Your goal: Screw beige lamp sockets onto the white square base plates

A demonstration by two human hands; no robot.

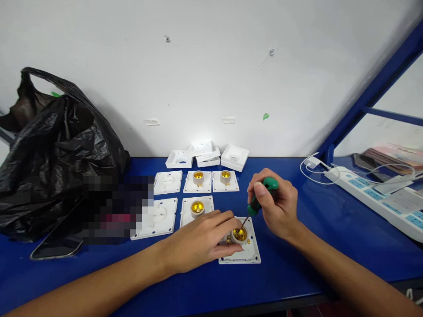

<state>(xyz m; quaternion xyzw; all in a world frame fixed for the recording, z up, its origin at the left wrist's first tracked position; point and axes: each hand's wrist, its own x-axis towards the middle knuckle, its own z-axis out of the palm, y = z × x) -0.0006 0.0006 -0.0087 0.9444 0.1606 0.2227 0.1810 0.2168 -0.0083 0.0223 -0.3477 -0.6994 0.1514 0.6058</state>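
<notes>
- Left hand (201, 240): fingers closed around the lamp socket plate (246, 251), pressing it to the table.
- Right hand (276, 207): fist wrapped on the green screwdriver (261, 198), tip inside the brass socket between both hands.

Bright, even light from above here, with a soft shadow spreading behind the black bag (49, 145) on the wall (211, 66). The centre's crisp, the edges bow outward, and one pixelated patch (115, 207) sits left of middle.

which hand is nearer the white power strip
Right. The right hand holds the screwdriver left of the power strip; the left hand, farther left, grips a lamp-holder plate.
</notes>
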